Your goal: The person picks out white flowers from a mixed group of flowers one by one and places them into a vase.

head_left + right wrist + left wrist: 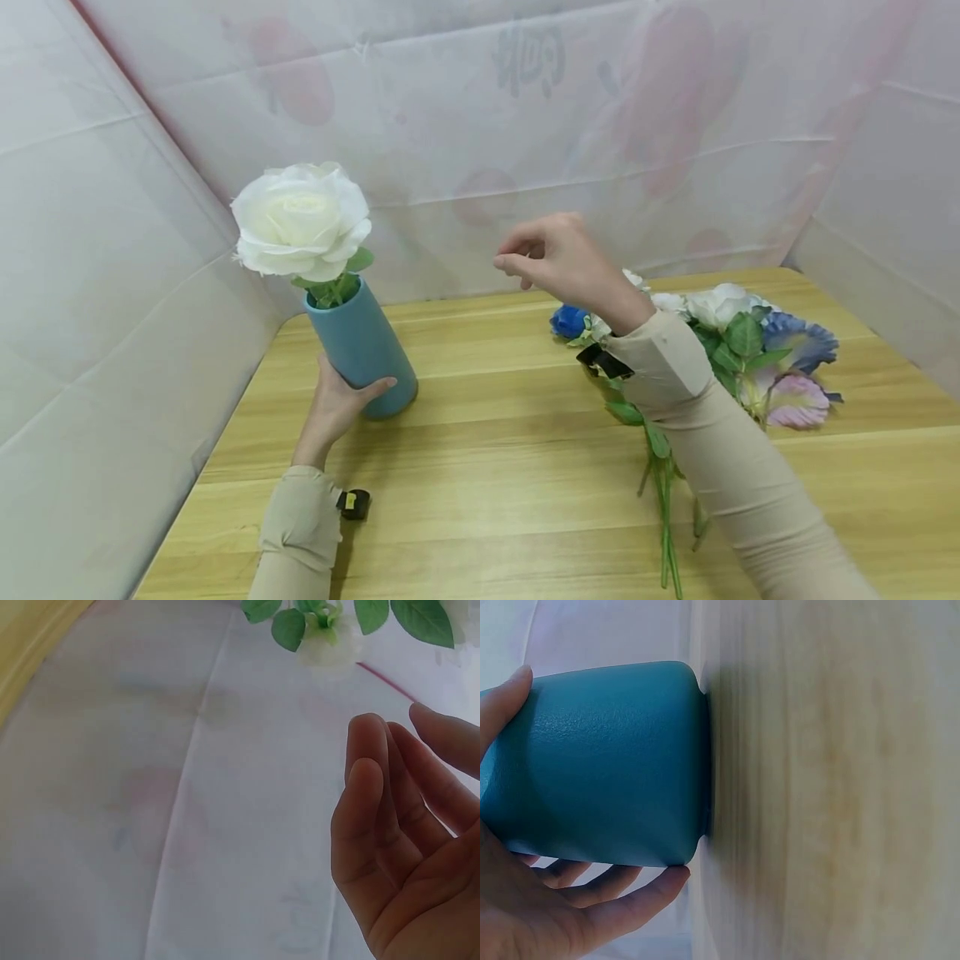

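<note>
A blue vase (363,346) stands upright on the table at the left, with one large white rose (300,221) rising from its mouth. My left hand (337,408) grips the vase low down; in the left wrist view the thumb and fingers lie on opposite sides of the vase (615,765). My right hand (558,258) is raised in the air to the right of the rose. Its fingers (364,817) bend loosely in the right wrist view, and nothing is between them and the thumb.
Several artificial flowers lie on the table (480,508) at the right, partly behind my right forearm: a blue bloom (570,321), white blooms (716,306), a pink bloom (798,400) and green stems (666,525). Printed cloth walls (450,108) surround the table at the back and sides.
</note>
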A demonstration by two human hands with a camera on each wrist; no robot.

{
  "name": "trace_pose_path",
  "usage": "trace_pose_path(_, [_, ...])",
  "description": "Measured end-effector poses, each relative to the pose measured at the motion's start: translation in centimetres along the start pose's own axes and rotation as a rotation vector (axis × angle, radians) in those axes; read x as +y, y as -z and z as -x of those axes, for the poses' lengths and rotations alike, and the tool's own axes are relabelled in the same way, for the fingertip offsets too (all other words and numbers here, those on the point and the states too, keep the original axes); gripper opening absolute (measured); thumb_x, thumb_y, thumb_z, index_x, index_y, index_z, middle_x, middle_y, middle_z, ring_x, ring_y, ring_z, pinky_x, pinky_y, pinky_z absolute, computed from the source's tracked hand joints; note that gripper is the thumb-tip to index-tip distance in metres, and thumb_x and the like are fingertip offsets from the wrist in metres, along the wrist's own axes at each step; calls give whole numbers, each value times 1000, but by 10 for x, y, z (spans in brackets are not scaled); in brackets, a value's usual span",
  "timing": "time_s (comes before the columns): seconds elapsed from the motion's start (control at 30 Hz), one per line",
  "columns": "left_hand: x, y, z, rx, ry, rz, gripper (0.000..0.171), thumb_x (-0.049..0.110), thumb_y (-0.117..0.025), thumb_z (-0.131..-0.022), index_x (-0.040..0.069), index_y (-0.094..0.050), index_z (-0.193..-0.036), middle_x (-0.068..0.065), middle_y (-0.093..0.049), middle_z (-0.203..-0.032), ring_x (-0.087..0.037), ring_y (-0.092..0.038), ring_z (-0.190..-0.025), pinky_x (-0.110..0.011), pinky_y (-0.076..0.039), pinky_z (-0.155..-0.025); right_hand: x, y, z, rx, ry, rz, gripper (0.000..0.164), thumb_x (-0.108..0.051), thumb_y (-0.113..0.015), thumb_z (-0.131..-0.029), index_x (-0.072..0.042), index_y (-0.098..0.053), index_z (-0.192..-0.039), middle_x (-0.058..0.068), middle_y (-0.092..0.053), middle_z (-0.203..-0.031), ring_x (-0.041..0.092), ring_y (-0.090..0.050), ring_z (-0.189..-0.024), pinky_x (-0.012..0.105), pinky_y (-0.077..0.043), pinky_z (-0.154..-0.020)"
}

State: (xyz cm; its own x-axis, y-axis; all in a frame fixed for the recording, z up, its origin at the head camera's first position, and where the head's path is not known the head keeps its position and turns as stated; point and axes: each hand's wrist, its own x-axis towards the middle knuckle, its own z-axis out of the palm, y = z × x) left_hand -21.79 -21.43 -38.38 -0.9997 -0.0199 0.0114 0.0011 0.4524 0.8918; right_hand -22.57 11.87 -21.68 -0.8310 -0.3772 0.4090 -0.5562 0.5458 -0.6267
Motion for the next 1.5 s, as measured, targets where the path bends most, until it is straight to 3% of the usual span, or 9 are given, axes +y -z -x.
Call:
trace_pose_path(0.93, [1, 0, -1, -10, 5, -6, 114, 26, -81, -89, 6, 7, -157, -27, -17, -160, -46, -22, -147, -63, -25, -116, 27, 14, 39, 96, 56, 13, 10, -9, -71, -96, -3, -79, -96, 4, -73, -79, 14, -65, -61, 28, -53, -61])
trace_pose_path(1.5, [0, 1, 0, -8, 0, -1, 115, 25, -82, -88, 7, 8, -158, -26, -16, -160, -45, -21, -147, -63, -25, -116, 30, 19, 65, 130, 7, -63, 11, -9, -70, -97, -2, -78, -98, 8, -75, -87, 13, -68, -67, 24, -55, -63])
